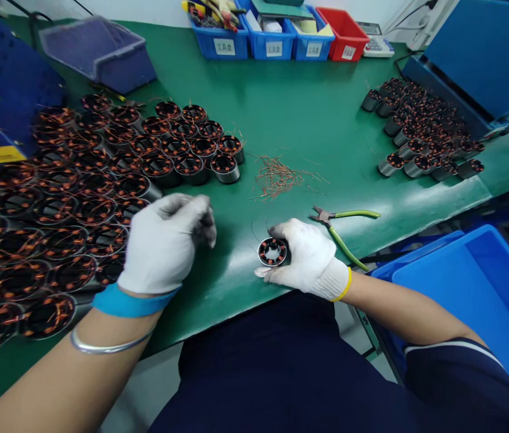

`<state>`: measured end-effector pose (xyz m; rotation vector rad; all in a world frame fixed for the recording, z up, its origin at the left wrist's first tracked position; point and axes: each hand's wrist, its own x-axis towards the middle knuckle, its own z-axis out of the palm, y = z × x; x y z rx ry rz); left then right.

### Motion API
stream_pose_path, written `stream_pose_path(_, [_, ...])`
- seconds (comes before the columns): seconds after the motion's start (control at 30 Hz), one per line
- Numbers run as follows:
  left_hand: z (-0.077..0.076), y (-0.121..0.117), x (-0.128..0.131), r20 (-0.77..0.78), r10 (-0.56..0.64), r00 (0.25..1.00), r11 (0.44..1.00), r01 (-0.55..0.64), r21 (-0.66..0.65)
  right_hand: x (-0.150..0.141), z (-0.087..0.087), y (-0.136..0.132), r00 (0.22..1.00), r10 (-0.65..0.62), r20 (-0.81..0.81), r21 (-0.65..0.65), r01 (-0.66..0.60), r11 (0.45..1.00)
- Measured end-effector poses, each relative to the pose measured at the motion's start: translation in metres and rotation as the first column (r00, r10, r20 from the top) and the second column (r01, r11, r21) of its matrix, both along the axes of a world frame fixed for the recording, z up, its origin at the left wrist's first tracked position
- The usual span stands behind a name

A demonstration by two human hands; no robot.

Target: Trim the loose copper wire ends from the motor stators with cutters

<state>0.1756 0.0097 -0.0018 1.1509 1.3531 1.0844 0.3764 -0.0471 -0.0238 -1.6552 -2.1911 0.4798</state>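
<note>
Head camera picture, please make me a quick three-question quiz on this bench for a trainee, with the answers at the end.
1. True or false: the right hand holds a ring-shaped wound part.
2. Multiple choice: where do the loose wire scraps lie?
A) in the red bin
B) on the green bench
C) on the floor
3. Short answer: what colour are the handles of the pliers lying near the right hand?

Key:
1. True.
2. B.
3. Green.
</note>
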Motion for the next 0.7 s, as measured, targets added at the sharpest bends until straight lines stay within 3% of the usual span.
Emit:
stream_pose_path(0.03, [0.003, -0.002, 0.000, -0.163, -0.133, 0.978, 0.989, 0.121, -0.083, 0.001, 0.002, 0.001, 1.000, 0.003, 0.017, -0.016, -0.003, 1.000])
stream_pose_path(0.07, [0.006, -0.005, 0.002, -0.295, -0.305, 0.906, 0.949, 0.261, -0.179, 0.002, 0.004, 0.002, 0.999, 0.017, 0.036, -0.034, -0.015, 0.999])
stream_pose_path(0.13, [0.008, -0.013, 0.007, -0.403, -0.562, 0.722, 0.827, 0.476, -0.300, 0.005, 0.008, 0.003, 0.996, 0.062, 0.066, -0.064, -0.058, 0.996])
stream_pose_path(0.17, [0.008, -0.016, 0.011, -0.410, -0.618, 0.671, 0.786, 0.540, -0.302, 0.005, 0.009, 0.003, 0.994, 0.081, 0.077, -0.072, -0.075, 0.995])
stream_pose_path(0.23, [0.005, -0.019, 0.017, -0.393, -0.620, 0.679, 0.781, 0.582, -0.226, 0.005, 0.011, 0.003, 0.991, 0.093, 0.100, -0.081, -0.085, 0.993])
stream_pose_path(0.3, [0.000, -0.016, 0.019, -0.362, -0.497, 0.789, 0.862, 0.495, -0.105, 0.002, 0.011, 0.001, 0.990, 0.077, 0.119, -0.093, -0.066, 0.994])
stream_pose_path(0.37, [-0.004, -0.009, 0.016, -0.298, -0.207, 0.932, 0.972, 0.230, 0.042, -0.001, 0.011, -0.001, 0.991, 0.044, 0.125, -0.108, -0.030, 0.994])
stream_pose_path(0.43, [-0.005, -0.003, 0.009, -0.235, 0.037, 0.971, 0.993, -0.010, 0.118, -0.004, 0.011, -0.003, 0.992, 0.010, 0.123, -0.117, 0.005, 0.993])
stream_pose_path(0.47, [-0.005, -0.003, 0.007, -0.250, 0.049, 0.967, 0.994, -0.022, 0.110, -0.004, 0.011, -0.004, 0.992, -0.004, 0.123, -0.116, 0.018, 0.993])
stream_pose_path(0.5, [-0.004, -0.004, 0.005, -0.301, -0.020, 0.954, 0.996, 0.046, 0.081, -0.005, 0.011, -0.005, 0.992, -0.011, 0.124, -0.113, 0.025, 0.993])
stream_pose_path(0.6, [-0.002, -0.015, 0.012, -0.482, -0.326, 0.813, 0.936, 0.350, -0.044, -0.006, 0.010, -0.006, 0.992, 0.006, 0.122, -0.090, 0.005, 0.996])
stream_pose_path(0.63, [-0.003, -0.019, 0.017, -0.493, -0.368, 0.789, 0.918, 0.394, -0.055, -0.006, 0.010, -0.006, 0.992, 0.009, 0.126, -0.082, 0.001, 0.997])
stream_pose_path(0.7, [-0.005, -0.025, 0.029, -0.460, -0.354, 0.814, 0.922, 0.386, -0.025, -0.007, 0.010, -0.007, 0.989, 0.008, 0.145, -0.077, 0.003, 0.997])
